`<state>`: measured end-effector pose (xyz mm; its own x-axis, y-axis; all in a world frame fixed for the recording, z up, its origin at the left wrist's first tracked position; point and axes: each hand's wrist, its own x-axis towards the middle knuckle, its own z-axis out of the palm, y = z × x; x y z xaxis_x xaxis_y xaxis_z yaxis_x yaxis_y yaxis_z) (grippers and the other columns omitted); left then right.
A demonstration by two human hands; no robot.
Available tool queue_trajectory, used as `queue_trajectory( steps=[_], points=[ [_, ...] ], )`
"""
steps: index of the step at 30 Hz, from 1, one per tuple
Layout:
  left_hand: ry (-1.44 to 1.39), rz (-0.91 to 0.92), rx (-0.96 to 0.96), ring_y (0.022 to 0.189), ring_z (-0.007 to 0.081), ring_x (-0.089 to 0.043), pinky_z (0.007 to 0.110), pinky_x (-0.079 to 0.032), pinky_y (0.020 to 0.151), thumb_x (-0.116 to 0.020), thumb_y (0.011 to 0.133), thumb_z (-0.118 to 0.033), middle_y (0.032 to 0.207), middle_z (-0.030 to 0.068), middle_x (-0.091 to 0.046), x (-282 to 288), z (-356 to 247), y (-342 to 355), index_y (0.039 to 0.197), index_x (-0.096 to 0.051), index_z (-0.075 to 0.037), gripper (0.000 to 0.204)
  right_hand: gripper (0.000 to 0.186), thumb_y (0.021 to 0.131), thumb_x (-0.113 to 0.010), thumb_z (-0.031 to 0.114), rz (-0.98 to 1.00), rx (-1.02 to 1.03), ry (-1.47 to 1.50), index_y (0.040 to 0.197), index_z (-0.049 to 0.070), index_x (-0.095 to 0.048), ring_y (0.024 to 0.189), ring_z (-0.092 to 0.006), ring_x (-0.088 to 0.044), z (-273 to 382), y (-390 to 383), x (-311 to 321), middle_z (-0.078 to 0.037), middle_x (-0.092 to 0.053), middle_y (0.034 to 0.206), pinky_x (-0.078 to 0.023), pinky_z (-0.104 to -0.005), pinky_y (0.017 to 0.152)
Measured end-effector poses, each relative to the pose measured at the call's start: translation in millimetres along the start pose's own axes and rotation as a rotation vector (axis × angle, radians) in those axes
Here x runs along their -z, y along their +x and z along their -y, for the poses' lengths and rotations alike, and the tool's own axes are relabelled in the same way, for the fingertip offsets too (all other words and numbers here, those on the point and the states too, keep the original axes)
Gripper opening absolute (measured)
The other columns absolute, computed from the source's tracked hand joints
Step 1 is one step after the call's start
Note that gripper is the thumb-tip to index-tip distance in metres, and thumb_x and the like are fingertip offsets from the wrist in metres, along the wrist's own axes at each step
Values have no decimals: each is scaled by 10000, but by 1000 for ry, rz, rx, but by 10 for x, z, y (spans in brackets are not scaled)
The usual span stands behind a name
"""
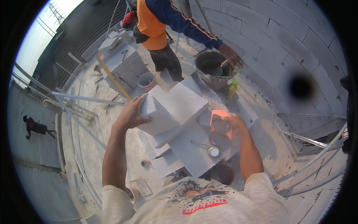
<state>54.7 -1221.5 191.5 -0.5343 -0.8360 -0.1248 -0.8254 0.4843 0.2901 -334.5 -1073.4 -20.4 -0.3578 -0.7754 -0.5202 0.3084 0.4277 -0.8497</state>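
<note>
My left hand [131, 114] grips the left end of a white lightweight concrete block [159, 116], fingers over its far edge and thumb on its near side. Another pale block surface [182, 100] adjoins it on the right, and more blocks lie beneath. In my right hand [235, 121] is a handsaw [217, 114], held by its orange handle. Its toothed blade points up and away to the left, beside the right end of the blocks. The blade appears apart from the block, though the contact is hard to tell.
A co-worker [154, 26] stands ahead, one hand at a black mortar tub [210, 63]. Nearby are a green bottle [232, 89], a small bucket [145, 80] and stacked blocks [128, 69] with a hammer [124, 56]. A round white-faced thing [213, 151] lies nearer me. A block wall [261, 41] curves along the right.
</note>
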Motion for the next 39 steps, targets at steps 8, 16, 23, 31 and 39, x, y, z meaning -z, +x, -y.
queue_trajectory(
  steps=[8, 16, 23, 31, 39],
  points=[
    [83, -195, -7, 1236, 351, -526, 447, -376, 1081, -840, 543, -409, 1310, 193, -561, -249, -47, -174, 1467, -415, -72, 1071, 343, 787, -661, 182, -286, 489, -678, 1052, -36, -643, 863, -428, -667, 12, -1127, -345, -257, -684, 911, -527, -451, 771],
    [92, -183, -66, 1238, 332, -516, 418, -366, 1070, -839, 556, -451, 1270, 183, -571, -210, -7, -136, 1400, -447, -4, 1033, 354, 772, -658, 105, -421, 527, -752, 1090, -37, -593, 821, -439, -669, -97, -2056, -302, -262, -677, 873, -534, -486, 736],
    [79, -196, -76, 1201, 316, -543, 403, -375, 1059, -842, 534, -428, 1259, 164, -587, -227, 40, -133, 1405, -461, -18, 1035, 369, 801, -651, 52, -307, 672, -298, 1146, -55, -578, 823, -376, -701, -278, -2821, -659, -239, -680, 956, -540, -418, 729],
    [66, -144, -92, 1216, 298, -554, 419, -376, 1061, -843, 515, -449, 1245, 147, -615, -186, 57, -104, 1403, -484, -65, 1032, 376, 847, -684, 85, -191, 786, -480, 1157, -101, -581, 810, -357, -705, -305, -2969, -1662, -248, -674, 924, -553, -394, 698],
    [104, -187, -110, 1203, 277, -564, 415, -404, 998, -787, 544, -500, 1227, 128, -623, -251, 126, -82, 1389, -497, -85, 985, 463, 849, -694, 99, -397, 866, -690, 1233, -115, -550, 667, -343, -702, -174, -3267, -2003, -221, -662, 827, -566, -381, 612]
  ],
)
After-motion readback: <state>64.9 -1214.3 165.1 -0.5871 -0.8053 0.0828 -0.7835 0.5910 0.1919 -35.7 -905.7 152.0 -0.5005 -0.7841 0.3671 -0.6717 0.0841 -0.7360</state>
